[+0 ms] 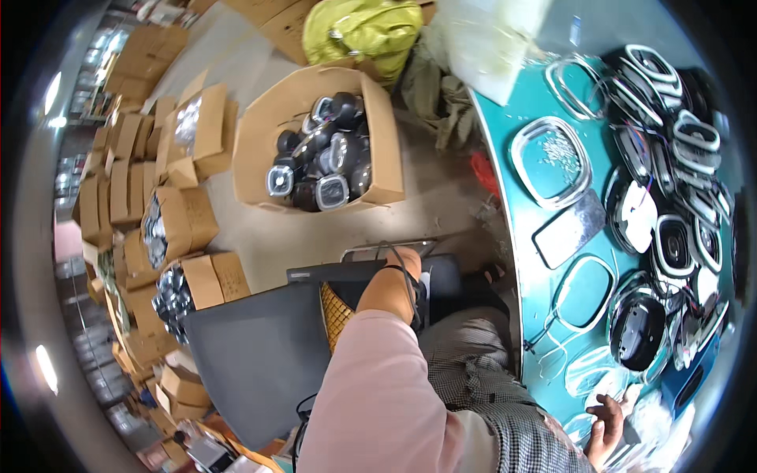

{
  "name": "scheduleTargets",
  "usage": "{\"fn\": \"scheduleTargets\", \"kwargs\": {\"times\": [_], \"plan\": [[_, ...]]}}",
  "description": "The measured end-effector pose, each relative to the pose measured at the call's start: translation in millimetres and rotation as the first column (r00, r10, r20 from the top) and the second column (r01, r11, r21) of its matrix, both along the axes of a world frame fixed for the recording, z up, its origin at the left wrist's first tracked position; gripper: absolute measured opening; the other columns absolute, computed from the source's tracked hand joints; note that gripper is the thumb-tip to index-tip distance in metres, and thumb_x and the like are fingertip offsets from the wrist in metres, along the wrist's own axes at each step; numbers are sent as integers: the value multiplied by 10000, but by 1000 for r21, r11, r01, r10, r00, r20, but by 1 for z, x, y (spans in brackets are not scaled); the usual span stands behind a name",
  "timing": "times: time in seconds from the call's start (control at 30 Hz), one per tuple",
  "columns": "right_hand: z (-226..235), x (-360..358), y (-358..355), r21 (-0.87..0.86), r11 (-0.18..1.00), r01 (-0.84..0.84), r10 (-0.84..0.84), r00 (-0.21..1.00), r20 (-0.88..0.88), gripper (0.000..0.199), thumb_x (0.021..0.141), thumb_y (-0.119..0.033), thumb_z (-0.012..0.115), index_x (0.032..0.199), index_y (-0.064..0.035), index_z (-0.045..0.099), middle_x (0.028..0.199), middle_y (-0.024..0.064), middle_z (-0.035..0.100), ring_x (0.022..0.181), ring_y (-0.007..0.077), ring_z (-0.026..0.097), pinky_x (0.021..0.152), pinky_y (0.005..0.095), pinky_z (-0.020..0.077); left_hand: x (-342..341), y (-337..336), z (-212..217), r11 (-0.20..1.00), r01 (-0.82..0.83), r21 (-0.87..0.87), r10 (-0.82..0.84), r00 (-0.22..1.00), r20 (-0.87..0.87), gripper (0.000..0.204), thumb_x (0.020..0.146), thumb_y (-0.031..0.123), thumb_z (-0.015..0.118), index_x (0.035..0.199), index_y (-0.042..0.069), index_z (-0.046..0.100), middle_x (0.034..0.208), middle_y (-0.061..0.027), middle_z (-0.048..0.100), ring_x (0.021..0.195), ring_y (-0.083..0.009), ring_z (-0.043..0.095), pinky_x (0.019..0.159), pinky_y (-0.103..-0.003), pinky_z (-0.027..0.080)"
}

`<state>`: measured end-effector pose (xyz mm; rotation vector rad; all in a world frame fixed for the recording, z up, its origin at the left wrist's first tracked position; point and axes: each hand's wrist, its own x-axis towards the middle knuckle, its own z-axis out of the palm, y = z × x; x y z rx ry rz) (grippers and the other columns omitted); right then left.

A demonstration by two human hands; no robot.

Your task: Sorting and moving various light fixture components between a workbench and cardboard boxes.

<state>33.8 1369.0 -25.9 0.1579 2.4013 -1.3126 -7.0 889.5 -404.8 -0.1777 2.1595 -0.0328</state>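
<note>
My left arm, in a pink sleeve, stretches forward over a dark grey flat panel (252,347). At its end my left hand (405,258) shows only in part, with a dark strap across the wrist area; its fingers are hidden. A quilted gold-brown piece (337,314) lies beside that forearm. Low on the right, my right hand (605,427) is at the near part of the green table (544,260), fingers loosely bent and apart, seemingly holding nothing. Clear plastic bags (650,418) lie next to it, and a black oval housing (640,329) sits farther up.
An open carton (378,134) of black rounded units stands ahead on the floor. More cartons (189,225) crowd the left. On the table are a white-framed ring (516,162) with small pieces inside, a phone-like slab (569,229), a white ring (611,288) and several cabled housings.
</note>
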Motion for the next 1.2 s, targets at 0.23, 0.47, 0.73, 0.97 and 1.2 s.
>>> {"fn": "scheduleTargets", "kwargs": {"times": [0.23,0.47,0.73,0.97,1.2], "plan": [[-48,13,-14,-119,965,233,-244,966,-89,559,899,-399,599,1237,38,509,1143,167,574,875,221,592,788,353,487,-25,-8,13,994,-11,107,21,995,-93,258,742,230,592,894,81,738,975,-174,687,936,-330,658,836,-417,517],[-106,41,-48,-177,892,415,-448,861,-242,510,904,-402,585,1160,37,551,1099,156,561,818,221,583,768,340,475,-38,-2,37,992,54,118,-61,997,56,451,836,403,544,1105,55,647,1037,-160,670,993,-322,627,889,-416,481],[-180,101,-82,-242,813,529,-531,505,-680,371,932,-327,523,1091,6,564,925,147,559,773,212,499,669,321,425,-38,-2,44,965,149,218,-143,989,-42,478,861,451,488,989,31,677,972,-188,670,940,-343,634,846,-429,491],[-207,157,-151,-150,864,481,-437,567,-698,330,918,-282,557,1090,-1,582,929,143,593,763,204,535,704,305,434,-25,-9,38,937,288,199,-267,956,-124,538,877,477,475,948,-12,689,931,-180,681,925,-334,644,833,-405,504],[-198,186,-186,-94,903,419,-349,588,-730,326,908,-270,587,1083,5,603,944,142,601,758,198,563,684,292,463,-15,-9,37,873,449,193,-408,887,-217,466,870,434,545,1085,35,649,1056,-143,665,1006,-305,626,854,-399,499]]}}
